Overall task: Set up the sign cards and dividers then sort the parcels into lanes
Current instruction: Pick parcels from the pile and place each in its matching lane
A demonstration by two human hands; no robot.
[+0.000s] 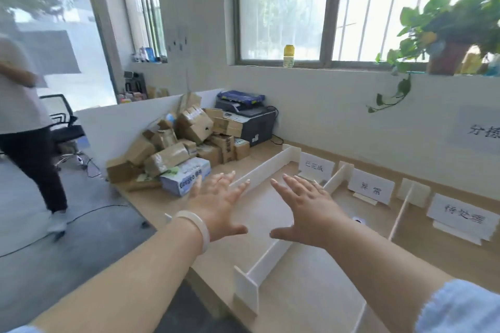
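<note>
Brown parcels (pixel 186 140) heaped, white dividers (pixel 266 170) upright — cards (pixel 370 189) standing

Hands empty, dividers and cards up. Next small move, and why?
Probably reach the left hand to the blue-and-white printed box, nearest of the brown cardboard parcel pile: white board dividers and white sign cards already stand, so sorting is what remains.

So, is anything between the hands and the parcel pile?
Only the leftmost divider, a low wall crossing at the left hand. The parcel pile lies beyond it; the right hand is on the near side.
</note>
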